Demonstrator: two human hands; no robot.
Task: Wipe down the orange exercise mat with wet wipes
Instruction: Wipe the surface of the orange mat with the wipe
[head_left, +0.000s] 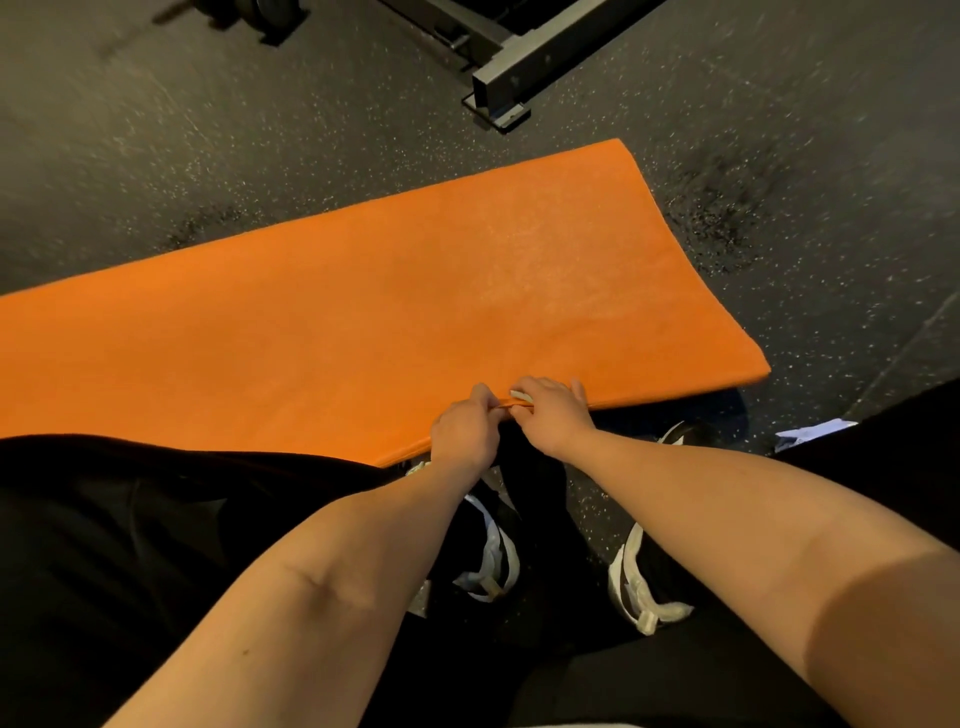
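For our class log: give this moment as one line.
left hand: grips orange mat near edge | right hand: grips same edge | wipe: possible white scrap at right hand

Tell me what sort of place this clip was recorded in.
Most likely a gym: dark speckled rubber flooring, the black steel base of an exercise machine at the top, and an orange exercise mat laid out on the floor.

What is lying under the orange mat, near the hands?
The mat lies on the speckled floor. Left hand and right hand grip its near edge, where a shoe pokes out. Anything beneath the rest is covered.
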